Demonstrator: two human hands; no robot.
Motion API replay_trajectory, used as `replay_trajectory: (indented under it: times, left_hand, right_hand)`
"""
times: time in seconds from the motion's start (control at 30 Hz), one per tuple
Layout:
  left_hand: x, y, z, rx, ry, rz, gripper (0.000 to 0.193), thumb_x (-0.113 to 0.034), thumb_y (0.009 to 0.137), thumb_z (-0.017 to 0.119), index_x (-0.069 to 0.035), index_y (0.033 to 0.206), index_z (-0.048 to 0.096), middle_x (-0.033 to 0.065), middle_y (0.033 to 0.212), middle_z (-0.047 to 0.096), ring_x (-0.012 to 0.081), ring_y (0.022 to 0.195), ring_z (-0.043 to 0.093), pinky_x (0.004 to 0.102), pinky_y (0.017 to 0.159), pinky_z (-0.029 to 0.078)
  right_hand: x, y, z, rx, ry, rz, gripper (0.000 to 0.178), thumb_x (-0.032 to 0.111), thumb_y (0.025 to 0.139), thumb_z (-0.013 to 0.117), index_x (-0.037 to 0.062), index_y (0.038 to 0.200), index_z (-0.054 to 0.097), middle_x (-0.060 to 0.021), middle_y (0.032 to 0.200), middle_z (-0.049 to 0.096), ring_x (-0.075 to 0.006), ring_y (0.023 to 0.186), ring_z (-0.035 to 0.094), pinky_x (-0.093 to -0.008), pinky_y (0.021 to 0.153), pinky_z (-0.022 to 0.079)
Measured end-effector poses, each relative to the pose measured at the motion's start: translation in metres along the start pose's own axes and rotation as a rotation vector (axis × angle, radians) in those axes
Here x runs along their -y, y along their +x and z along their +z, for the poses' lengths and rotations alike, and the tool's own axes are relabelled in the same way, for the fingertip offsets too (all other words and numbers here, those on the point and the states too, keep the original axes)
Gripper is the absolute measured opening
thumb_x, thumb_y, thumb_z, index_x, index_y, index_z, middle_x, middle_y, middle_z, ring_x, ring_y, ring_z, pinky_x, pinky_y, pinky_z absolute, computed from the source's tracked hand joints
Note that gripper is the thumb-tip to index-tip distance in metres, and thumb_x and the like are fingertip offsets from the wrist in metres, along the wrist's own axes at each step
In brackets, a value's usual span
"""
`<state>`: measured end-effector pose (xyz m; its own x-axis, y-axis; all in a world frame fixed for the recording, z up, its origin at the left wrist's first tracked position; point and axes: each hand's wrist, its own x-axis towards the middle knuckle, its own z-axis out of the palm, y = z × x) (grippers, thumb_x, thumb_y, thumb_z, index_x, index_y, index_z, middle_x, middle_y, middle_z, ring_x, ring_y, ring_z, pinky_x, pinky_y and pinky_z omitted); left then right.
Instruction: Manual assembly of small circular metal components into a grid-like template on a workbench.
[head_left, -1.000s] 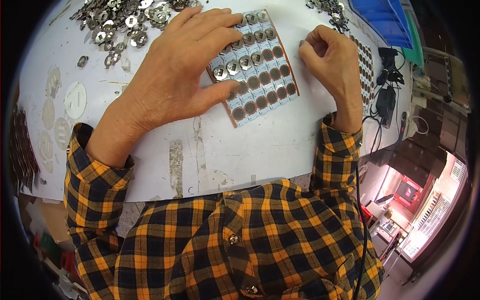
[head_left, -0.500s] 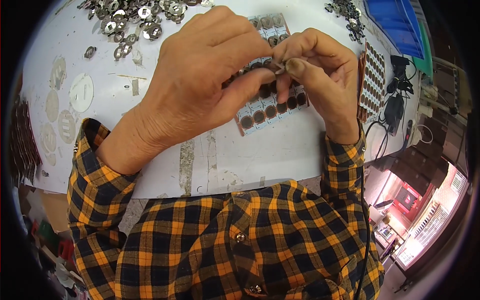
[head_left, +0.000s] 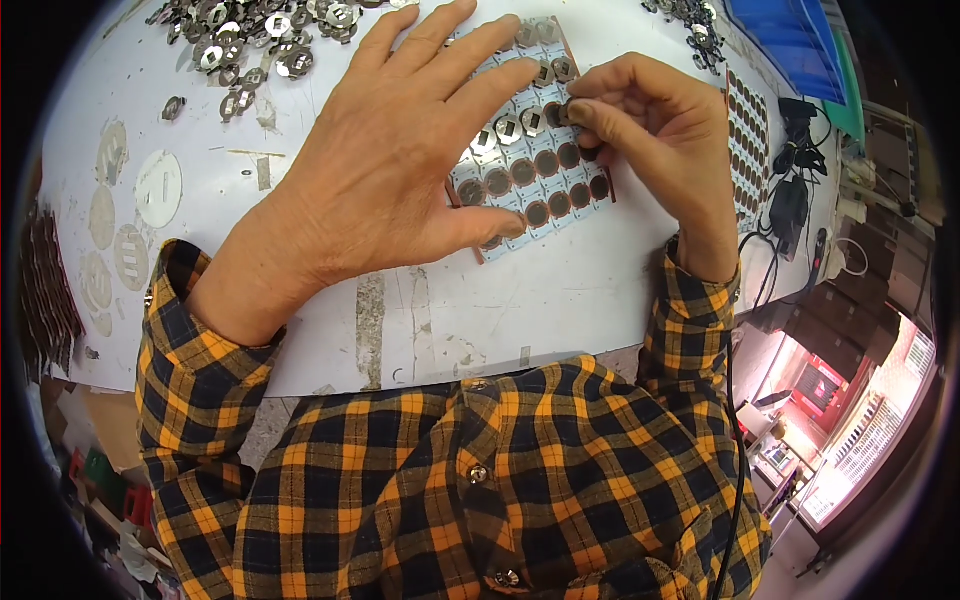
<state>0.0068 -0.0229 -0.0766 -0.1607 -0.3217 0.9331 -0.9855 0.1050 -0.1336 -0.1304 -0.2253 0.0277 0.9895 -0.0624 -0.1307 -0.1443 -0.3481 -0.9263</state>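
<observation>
A light-blue panel board (head_left: 530,220) with rows of dark round pads lies on the table, and several silvery disc-shaped metal clips (head_left: 508,128) sit in its upper rows. My left hand (head_left: 390,160) is open over the panel's left side. Its fingers are spread, with the thumb stretched along the lower left pads. At the right end of the row of clips, my right hand (head_left: 660,135) has thumb and forefinger pinched together at the panel. What lies between those fingertips is mostly hidden by them.
Loose metal clips (head_left: 295,62) lie heaped at the far left, smaller dark parts (head_left: 705,40) at the far right. A blue bin (head_left: 790,50) stands at the right edge, near stacked panels (head_left: 748,150) and a black adapter with cables (head_left: 790,215). Flat white discs (head_left: 158,190) are on the left.
My hands have parted from a shared pinch on a small metallic piece. The left hand has opened and spread over the panel. The right has come down to the row of clips.
</observation>
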Motion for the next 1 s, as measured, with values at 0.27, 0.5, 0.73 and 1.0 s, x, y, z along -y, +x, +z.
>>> replay_trajectory:
  times: [0.27,0.5,0.73,1.0]
  left_hand:
    - [-0.007,0.02,-0.014,0.461,-0.157,-0.322,0.087,-0.057,0.09,0.07,0.002,0.149,0.046,0.0376,0.152,0.04,0.0538,0.144,0.037,0.063,0.119,0.026]
    - [-0.04,0.072,-0.049,0.806,-0.181,-0.668,0.104,-0.054,0.066,0.088,-0.003,0.149,0.05,0.0234,0.159,0.042,0.0409,0.151,0.035,0.0571,0.123,0.025]
    - [-0.044,0.072,-0.051,0.853,-0.145,-0.707,0.119,-0.059,0.057,0.091,-0.002,0.152,0.045,0.0248,0.16,0.04,0.0415,0.151,0.035,0.0585,0.124,0.023]
    - [-0.044,0.075,-0.048,0.883,-0.134,-0.709,0.118,-0.058,0.06,0.09,-0.002,0.153,0.043,0.0249,0.162,0.038,0.0421,0.152,0.033,0.0585,0.124,0.022]
  right_hand:
    - [-0.002,-0.002,0.004,0.027,-0.25,-0.143,0.011,0.001,0.095,0.074,-0.0025,0.105,0.074,-0.003,0.092,0.076,-0.0065,0.084,0.071,-0.0202,0.076,0.056]
    - [-0.009,-0.007,0.0,-0.07,-0.224,-0.102,0.012,0.001,0.094,0.074,-0.0026,0.105,0.073,-0.0035,0.095,0.076,-0.0065,0.085,0.07,-0.0204,0.077,0.056]
    - [-0.008,-0.013,0.009,-0.127,-0.333,-0.109,0.012,0.002,0.093,0.076,-0.0007,0.105,0.075,-0.0005,0.092,0.073,-0.0044,0.081,0.067,-0.0185,0.072,0.053]
    - [-0.021,-0.015,0.008,-0.153,-0.228,-0.22,0.012,-0.001,0.092,0.076,0.0001,0.103,0.076,0.0022,0.088,0.065,-0.0016,0.072,0.055,-0.0183,0.06,0.041]
